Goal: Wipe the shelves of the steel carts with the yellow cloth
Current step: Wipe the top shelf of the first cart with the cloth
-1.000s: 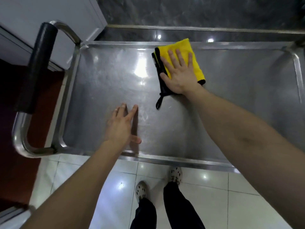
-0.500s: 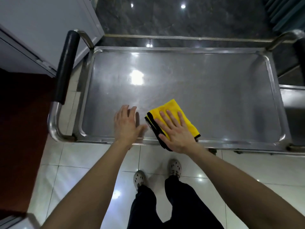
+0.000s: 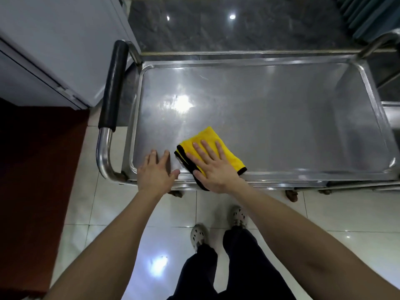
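Note:
A steel cart's top shelf [image 3: 270, 109] fills the middle of the head view. The folded yellow cloth [image 3: 207, 138] with black trim lies at the shelf's near edge, left of centre. My right hand [image 3: 213, 167] presses flat on the cloth, fingers spread, its heel over the near rim. My left hand [image 3: 157, 172] rests flat on the shelf's near-left corner, just left of the cloth, holding nothing.
The cart's black-gripped handle [image 3: 113, 87] curves along its left side. A white cabinet [image 3: 54, 46] stands at the far left, above a dark red mat [image 3: 36, 180]. A second steel cart [image 3: 391, 113] adjoins the right end. My feet [image 3: 218, 226] stand on white tiles below.
My right hand has dragged the cloth from the shelf's far edge back to the near rim. The view has pulled back and more of the cart shows.

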`<state>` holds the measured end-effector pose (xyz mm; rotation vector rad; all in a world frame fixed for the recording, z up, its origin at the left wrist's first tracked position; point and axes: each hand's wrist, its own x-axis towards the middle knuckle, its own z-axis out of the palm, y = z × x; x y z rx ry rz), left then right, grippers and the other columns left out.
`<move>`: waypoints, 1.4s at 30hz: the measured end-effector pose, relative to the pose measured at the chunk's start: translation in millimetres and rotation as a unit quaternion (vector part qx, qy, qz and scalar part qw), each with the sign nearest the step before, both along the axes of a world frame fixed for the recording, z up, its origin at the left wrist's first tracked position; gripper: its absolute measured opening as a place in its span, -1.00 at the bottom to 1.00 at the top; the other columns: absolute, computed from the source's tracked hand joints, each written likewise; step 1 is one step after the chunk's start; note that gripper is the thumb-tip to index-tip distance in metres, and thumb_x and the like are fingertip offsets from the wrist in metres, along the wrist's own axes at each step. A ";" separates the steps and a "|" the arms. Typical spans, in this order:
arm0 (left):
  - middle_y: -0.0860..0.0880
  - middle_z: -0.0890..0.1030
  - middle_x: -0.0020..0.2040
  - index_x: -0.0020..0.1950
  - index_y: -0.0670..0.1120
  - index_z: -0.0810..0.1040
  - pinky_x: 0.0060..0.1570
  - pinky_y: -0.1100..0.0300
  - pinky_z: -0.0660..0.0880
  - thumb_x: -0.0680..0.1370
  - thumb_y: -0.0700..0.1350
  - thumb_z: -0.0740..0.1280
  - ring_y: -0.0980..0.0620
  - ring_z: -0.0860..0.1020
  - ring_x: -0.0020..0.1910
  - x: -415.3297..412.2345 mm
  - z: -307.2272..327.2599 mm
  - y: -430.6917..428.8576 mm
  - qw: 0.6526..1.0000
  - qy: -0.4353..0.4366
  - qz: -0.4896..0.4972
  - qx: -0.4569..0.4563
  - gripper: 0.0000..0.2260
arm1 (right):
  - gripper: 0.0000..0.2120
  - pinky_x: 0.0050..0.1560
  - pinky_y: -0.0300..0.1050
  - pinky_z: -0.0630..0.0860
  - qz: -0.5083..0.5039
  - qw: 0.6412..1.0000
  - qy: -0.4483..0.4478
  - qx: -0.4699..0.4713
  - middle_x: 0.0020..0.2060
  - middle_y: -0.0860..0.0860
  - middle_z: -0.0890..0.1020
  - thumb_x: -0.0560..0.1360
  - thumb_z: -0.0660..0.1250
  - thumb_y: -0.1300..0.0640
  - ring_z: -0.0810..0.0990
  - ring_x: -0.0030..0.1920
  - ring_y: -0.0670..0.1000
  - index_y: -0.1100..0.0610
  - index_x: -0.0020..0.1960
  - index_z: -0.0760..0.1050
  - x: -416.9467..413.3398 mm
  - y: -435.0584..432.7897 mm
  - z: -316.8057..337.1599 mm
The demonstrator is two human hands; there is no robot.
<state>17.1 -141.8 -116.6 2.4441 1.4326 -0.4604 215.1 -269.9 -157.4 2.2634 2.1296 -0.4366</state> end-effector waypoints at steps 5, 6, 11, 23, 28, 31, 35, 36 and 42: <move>-0.14 0.11 0.74 0.73 0.18 0.09 0.58 -0.23 0.25 0.62 0.43 0.20 -0.21 0.09 0.71 0.9 -3.2 1.8 1.000 -0.002 -0.012 0.006 -0.26 | -0.39 0.67 0.33 -0.23 0.021 1.000 0.002 0.019 0.74 -0.08 -0.08 0.72 -0.02 -0.32 -0.21 0.73 0.05 -0.25 0.73 -0.01 54.9 33.7 -3.5; -0.13 0.10 0.74 0.73 0.19 0.08 0.59 -0.23 0.25 0.62 0.44 0.19 -0.21 0.09 0.71 -0.1 -5.5 1.5 1.000 -0.002 -0.013 0.009 -0.26 | -0.39 0.66 0.33 -0.22 0.006 1.000 -0.003 0.021 0.74 -0.08 -0.07 0.71 -0.02 -0.33 -0.21 0.73 0.05 -0.26 0.72 0.00 70.3 49.0 -3.7; -0.09 0.03 0.76 0.74 0.22 0.00 0.59 -0.23 0.24 0.63 0.46 0.14 -0.17 0.07 0.73 -3.1 -15.2 0.8 1.000 -0.002 -0.004 0.016 -0.24 | -0.38 0.66 0.34 -0.20 -0.076 0.997 -0.008 0.029 0.74 -0.06 0.00 0.69 0.01 -0.34 -0.12 0.73 0.05 -0.26 0.72 0.06 144.5 156.2 -3.0; -0.13 0.40 0.61 0.66 0.06 0.34 0.54 -0.12 0.31 0.64 0.11 0.42 -0.20 0.40 0.56 -5.0 29.9 14.0 0.994 -0.084 -0.007 0.075 -0.40 | -0.31 0.63 0.43 -0.26 0.003 0.998 0.001 0.061 0.75 0.03 0.00 0.66 -0.15 -0.35 -0.14 0.73 0.14 -0.15 0.74 0.03 121.6 320.2 -13.9; -0.24 0.37 0.59 0.69 -0.07 0.33 0.58 -0.26 0.28 0.75 -0.04 0.25 -0.27 0.38 0.57 -35.3 66.3 70.2 0.941 -0.116 0.083 0.308 -0.51 | -0.31 0.62 0.44 -0.27 -0.003 0.999 -0.010 0.049 0.75 0.03 -0.04 0.66 -0.16 -0.35 -0.18 0.73 0.14 -0.16 0.74 -0.01 122.4 324.5 -15.1; -0.14 0.33 0.63 0.76 -0.02 0.08 0.24 -0.27 0.60 0.78 -0.08 0.19 -0.25 0.56 0.39 -41.3 69.5 87.2 0.958 -0.175 0.157 0.166 -0.44 | -0.33 0.62 0.45 -0.25 -0.001 0.999 -0.012 0.049 0.75 0.03 -0.02 0.66 -0.16 -0.32 -0.16 0.73 0.15 -0.16 0.74 -0.01 108.2 323.6 -14.4; -0.14 0.37 0.57 0.76 -0.05 0.08 0.01 -0.22 0.67 0.77 -0.12 0.21 -0.19 0.65 0.17 -48.5 62.2 93.3 0.952 -0.219 0.127 0.174 -0.42 | -0.36 0.62 0.45 -0.22 0.037 0.998 -0.003 0.055 0.74 0.04 0.05 0.70 -0.11 -0.28 -0.10 0.73 0.17 -0.13 0.74 0.02 47.7 298.9 -14.5; -0.15 0.38 0.57 0.76 -0.06 0.09 0.00 -0.22 0.66 0.77 -0.13 0.22 -0.19 0.65 0.14 -49.0 61.0 94.3 0.951 -0.223 0.125 0.176 -0.43 | -0.36 0.62 0.45 -0.21 0.045 0.997 -0.003 0.056 0.74 0.04 0.03 0.71 -0.11 -0.27 -0.11 0.73 0.17 -0.12 0.75 0.00 26.7 286.4 -15.3; -0.22 0.43 0.50 0.77 -0.10 0.09 0.04 -0.15 0.55 0.76 -0.13 0.21 -0.24 0.57 0.16 -51.3 53.7 108.6 0.950 -0.230 0.093 0.189 -0.41 | -0.36 0.62 0.46 -0.11 0.083 0.994 -0.001 0.068 0.74 0.05 -0.01 0.74 -0.04 -0.26 -0.15 0.73 0.21 -0.07 0.75 -0.01 -82.8 170.0 -20.0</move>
